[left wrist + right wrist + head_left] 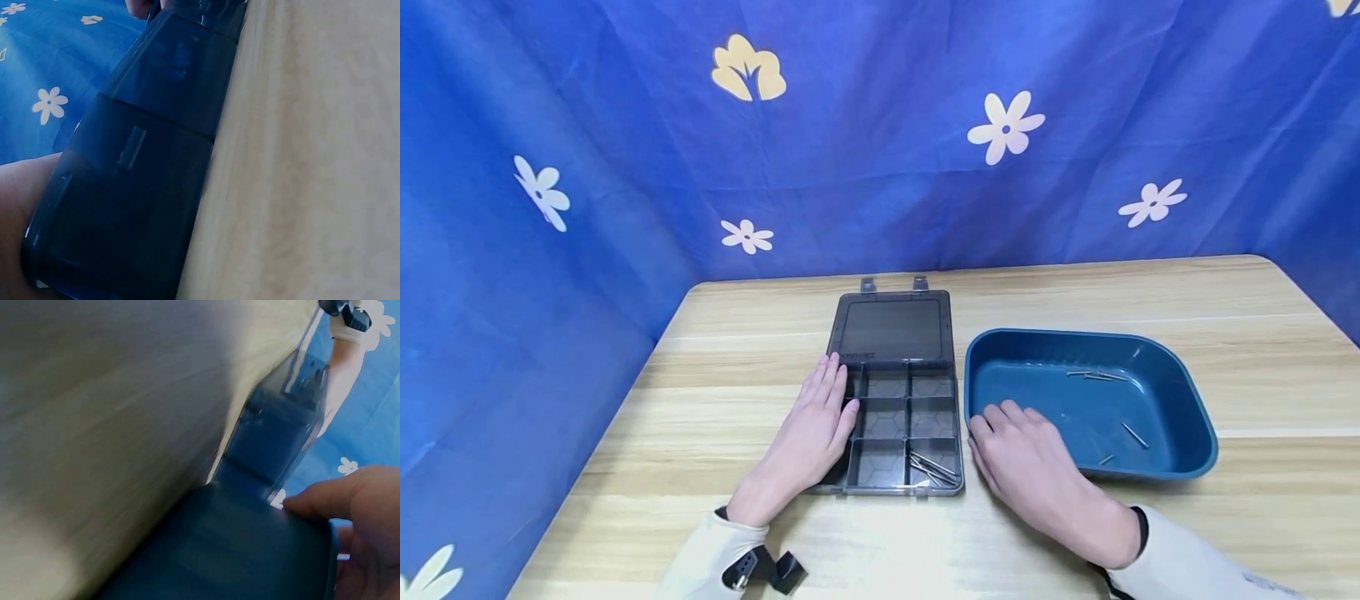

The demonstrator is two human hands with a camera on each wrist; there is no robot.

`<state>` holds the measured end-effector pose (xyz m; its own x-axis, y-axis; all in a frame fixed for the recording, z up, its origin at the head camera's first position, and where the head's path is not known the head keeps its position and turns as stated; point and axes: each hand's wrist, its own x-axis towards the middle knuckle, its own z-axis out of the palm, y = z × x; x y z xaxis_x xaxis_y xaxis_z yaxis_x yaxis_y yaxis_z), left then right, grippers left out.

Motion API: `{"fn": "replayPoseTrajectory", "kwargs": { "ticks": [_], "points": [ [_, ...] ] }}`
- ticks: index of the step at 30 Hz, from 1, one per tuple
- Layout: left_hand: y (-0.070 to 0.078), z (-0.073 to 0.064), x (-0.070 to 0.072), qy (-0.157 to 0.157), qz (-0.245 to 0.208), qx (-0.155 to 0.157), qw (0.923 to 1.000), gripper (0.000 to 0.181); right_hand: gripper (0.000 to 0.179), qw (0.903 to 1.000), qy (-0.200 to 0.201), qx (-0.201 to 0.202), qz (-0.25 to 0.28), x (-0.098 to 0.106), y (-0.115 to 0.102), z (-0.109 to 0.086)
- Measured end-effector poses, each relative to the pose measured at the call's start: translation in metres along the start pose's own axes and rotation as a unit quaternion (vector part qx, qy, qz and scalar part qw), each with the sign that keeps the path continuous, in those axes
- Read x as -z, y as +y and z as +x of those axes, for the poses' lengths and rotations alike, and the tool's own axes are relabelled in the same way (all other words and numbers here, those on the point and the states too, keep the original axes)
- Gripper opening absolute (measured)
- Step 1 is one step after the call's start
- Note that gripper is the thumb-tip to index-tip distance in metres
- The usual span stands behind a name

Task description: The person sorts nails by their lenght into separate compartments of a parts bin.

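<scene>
A dark translucent compartment box point(880, 418) lies on the table with its lid point(891, 327) folded back. My left hand point(811, 425) rests along the box's left edge, fingers straight, thumb over the near compartments. Several thin silver fasteners point(934, 469), nails or screws, lie in the front right compartment. To the right stands a blue plastic bin point(1183, 400). My right hand point(1026, 467) grips the bin's left front rim; in the right wrist view the thumb point(312, 499) lies at the rim, other fingers partly hidden behind it. More silver fasteners point(1097, 376) are scattered on the bin's floor.
The light wood table point(760, 333) carries both containers, which stand close side by side with a narrow gap. A blue flowered curtain point(880, 167) hangs behind the table's back edge. A black strap with a small block point(767, 570) sits at the left wrist.
</scene>
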<state>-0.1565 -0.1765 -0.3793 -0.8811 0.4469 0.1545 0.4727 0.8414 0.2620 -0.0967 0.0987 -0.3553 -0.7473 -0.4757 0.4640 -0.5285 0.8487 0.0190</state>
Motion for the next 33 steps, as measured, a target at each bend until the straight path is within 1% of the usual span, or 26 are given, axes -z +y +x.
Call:
{"fn": "replayPoseTrajectory", "kwargs": {
  "ticks": [4, 10, 13, 15, 17, 18, 20, 21, 24, 26, 29, 33],
  "points": [
    [0.0, 0.0, 0.0, 0.006, -0.001, 0.0, 1.0, 0.055, 0.011, 0.9997, 0.001, 0.016, 0.015, 0.0, 0.004, -0.003],
    [-0.001, -0.001, -0.001, 0.005, -0.001, 0.002, 1.0, 0.056, 0.015, 0.9994, -0.008, 0.03, 0.012, 0.003, 0.008, -0.007],
    [-0.001, -0.001, -0.001, 0.003, 0.001, -0.001, 1.0, 0.056, 0.035, 0.9994, -0.014, 0.029, 0.014, 0.008, 0.007, -0.01],
    [-0.001, -0.001, -0.002, 0.003, 0.002, -0.002, 1.0, 0.056, 0.043, 0.9991, -0.013, 0.027, 0.03, 0.014, 0.008, -0.009],
    [-0.001, -0.001, -0.003, 0.003, 0.002, -0.003, 1.0, 0.056, 0.04, 0.9983, -0.012, 0.024, 0.052, 0.019, 0.012, -0.005],
    [-0.001, -0.001, -0.003, 0.002, 0.002, -0.003, 1.0, 0.056, 0.031, 0.9976, -0.013, 0.02, 0.065, 0.022, 0.015, -0.002],
    [-0.001, -0.001, -0.004, 0.003, 0.001, -0.002, 1.0, 0.056, 0.014, 0.9964, -0.028, 0.01, 0.08, 0.025, 0.023, 0.006],
    [-0.001, -0.001, -0.005, 0.003, 0.0, -0.002, 1.0, 0.055, 0.008, 0.9955, -0.044, 0.004, 0.083, 0.025, 0.028, 0.01],
    [-0.001, -0.003, -0.006, 0.0, -0.001, 0.002, 1.0, 0.055, 0.009, 0.9907, -0.101, -0.011, 0.091, 0.024, 0.042, 0.016],
    [0.0, -0.004, -0.007, 0.001, -0.003, 0.003, 1.0, 0.055, 0.011, 0.9865, -0.133, -0.01, 0.096, 0.02, 0.049, 0.017],
    [0.0, -0.003, -0.006, 0.006, -0.001, 0.0, 1.0, 0.055, 0.017, 0.9823, -0.155, 0.009, 0.104, 0.014, 0.056, 0.016],
    [0.0, -0.003, -0.006, 0.008, 0.001, 0.002, 1.0, 0.055, 0.016, 0.9769, -0.171, 0.062, 0.112, 0.002, 0.059, 0.016]
  ]
}}
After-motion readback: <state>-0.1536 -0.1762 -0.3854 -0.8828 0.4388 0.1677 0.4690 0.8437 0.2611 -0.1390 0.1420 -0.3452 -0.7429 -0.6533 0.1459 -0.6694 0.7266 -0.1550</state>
